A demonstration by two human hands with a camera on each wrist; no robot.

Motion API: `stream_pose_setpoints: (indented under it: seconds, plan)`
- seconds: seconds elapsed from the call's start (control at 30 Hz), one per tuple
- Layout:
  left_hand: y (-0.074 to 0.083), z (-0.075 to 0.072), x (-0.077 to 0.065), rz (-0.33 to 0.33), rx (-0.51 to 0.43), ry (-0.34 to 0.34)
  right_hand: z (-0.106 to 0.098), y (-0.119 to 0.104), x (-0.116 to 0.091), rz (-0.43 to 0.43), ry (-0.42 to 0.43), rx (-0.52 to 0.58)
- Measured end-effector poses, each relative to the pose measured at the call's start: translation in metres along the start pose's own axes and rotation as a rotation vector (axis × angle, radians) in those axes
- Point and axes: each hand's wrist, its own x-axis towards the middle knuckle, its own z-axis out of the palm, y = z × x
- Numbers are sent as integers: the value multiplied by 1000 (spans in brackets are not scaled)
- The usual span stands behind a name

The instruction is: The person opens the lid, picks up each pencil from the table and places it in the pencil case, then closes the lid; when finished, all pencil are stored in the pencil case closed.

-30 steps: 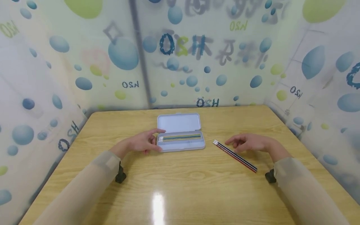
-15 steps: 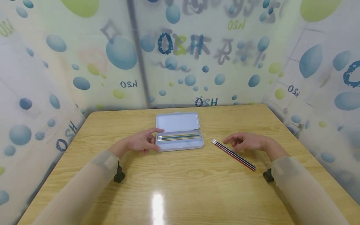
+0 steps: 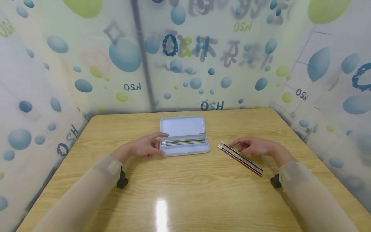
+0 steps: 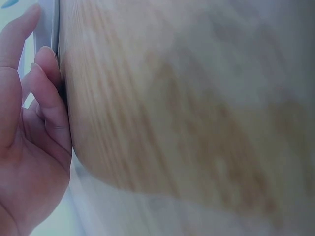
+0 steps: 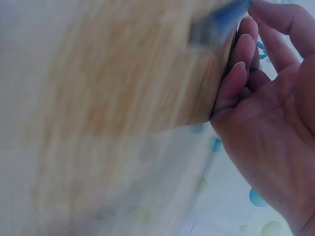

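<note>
A light pencil case [image 3: 177, 150] lies with its lid [image 3: 182, 125] folded back. Several pencils [image 3: 185, 141] lie in its rear compartment. My left hand [image 3: 145, 145] holds the case's left end, thumb at the front edge and index finger at the back; in the left wrist view its other fingers [image 4: 51, 98] curl against the tabletop. On the right, my right hand [image 3: 256, 146] pinches a dark striped pencil [image 3: 252, 163], a blurred shape in the right wrist view. Beside it, red and black striped pencils [image 3: 240, 161] lie diagonally, white-tipped ends toward the case.
The wooden table [image 3: 191, 193] reaches to patterned curtains [image 3: 185, 74] at the back and both sides. A black wrist camera [image 3: 122, 180] sits under the left sleeve, another wrist camera [image 3: 276, 181] under the right one.
One dark pencil has come apart from the striped bundle, shifting back toward my right hand, with a gap now between them. My left hand and the case stay put.
</note>
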Motion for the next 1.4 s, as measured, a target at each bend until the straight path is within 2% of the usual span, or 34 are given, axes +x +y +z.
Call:
stream_pose_setpoints:
  seconds: [0.43, 0.7, 1.13, 1.4]
  plan:
    - [1, -3, -1, 3, 15, -2, -1, -3, 1, 8, 23, -10]
    - [-2, -3, -3, -7, 4, 10, 0, -3, 5, -19, 41, -47]
    - [-3, -1, -3, 7, 6, 2, 1, -4, 4, -47, 142, -174]
    - [-2, -1, 0, 9, 14, 1, 0, -4, 1, -40, 183, -169]
